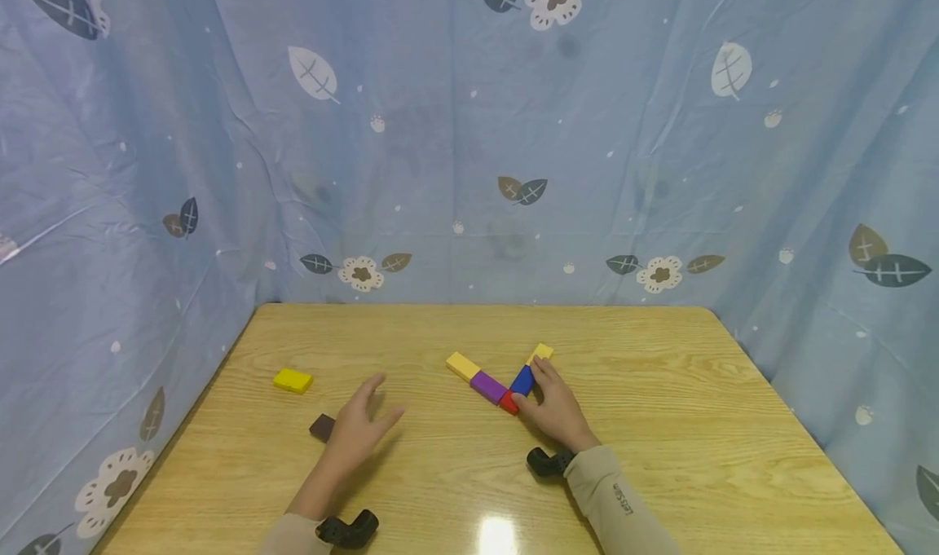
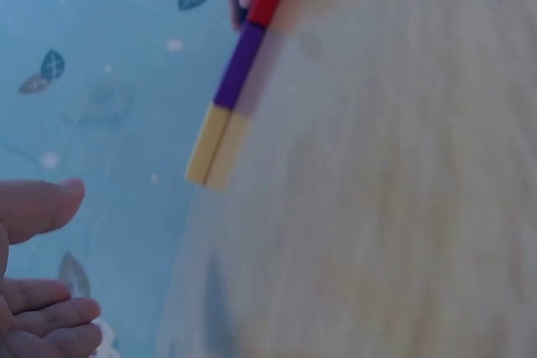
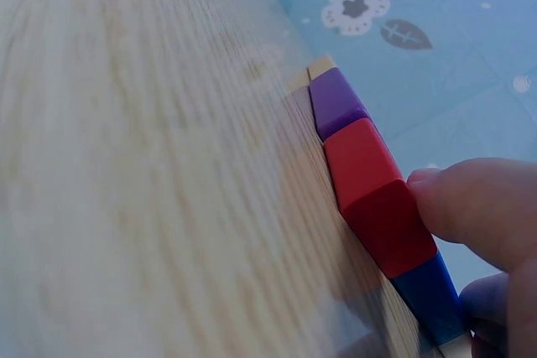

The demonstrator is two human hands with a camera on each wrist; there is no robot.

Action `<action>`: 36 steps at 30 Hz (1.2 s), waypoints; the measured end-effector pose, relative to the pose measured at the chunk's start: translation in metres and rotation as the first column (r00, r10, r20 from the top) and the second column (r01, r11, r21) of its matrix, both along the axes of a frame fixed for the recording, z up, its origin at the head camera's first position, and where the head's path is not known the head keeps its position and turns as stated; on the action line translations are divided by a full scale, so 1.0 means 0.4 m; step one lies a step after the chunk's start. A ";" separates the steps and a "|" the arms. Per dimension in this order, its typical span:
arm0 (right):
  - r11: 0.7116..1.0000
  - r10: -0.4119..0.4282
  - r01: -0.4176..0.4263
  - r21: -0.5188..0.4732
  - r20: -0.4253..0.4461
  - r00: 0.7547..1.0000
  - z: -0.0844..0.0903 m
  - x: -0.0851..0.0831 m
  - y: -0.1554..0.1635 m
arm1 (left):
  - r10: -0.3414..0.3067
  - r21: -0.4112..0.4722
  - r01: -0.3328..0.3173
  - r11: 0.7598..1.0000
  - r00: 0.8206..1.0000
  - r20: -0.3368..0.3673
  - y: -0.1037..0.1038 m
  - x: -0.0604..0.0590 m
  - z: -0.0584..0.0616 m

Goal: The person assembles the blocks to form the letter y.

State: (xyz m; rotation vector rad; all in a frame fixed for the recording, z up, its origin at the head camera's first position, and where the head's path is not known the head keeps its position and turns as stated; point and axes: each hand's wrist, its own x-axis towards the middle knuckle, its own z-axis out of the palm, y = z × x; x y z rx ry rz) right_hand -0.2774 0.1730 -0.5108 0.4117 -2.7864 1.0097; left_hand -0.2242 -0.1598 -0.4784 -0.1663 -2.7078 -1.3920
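Now I read near to far | left hand (image 1: pixel 359 429) fingers spread, holding nothing, brown block (image 1: pixel 322 427) just left | right hand (image 1: pixel 553 408) nearer, thumb on red block (image 1: pixel 508 402), fingertips along blue block (image 1: pixel 522 381) | blue's long axis runs up-right to the far yellow block (image 1: pixel 541 351).

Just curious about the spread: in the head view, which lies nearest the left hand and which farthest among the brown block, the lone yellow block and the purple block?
1. Brown block, touching the left hand on its left.
2. Lone yellow block, farther left and back.
3. Purple block, off to the right.
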 end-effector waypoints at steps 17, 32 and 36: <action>1.000 0.001 -0.001 -0.028 0.004 1.000 0.009 0.010 -0.006 | 0.149 -0.119 -0.145 0.982 0.988 0.027 -0.136 0.061 -0.009; 1.000 0.007 -0.007 -0.019 -0.009 1.000 0.006 0.011 -0.006 | 0.168 -0.152 -0.138 0.979 0.964 0.207 -0.186 0.083 -0.029; 1.000 0.003 -0.004 -0.029 -0.015 1.000 0.010 0.011 -0.006 | 0.164 -0.169 -0.131 0.977 0.966 0.199 -0.187 0.080 -0.032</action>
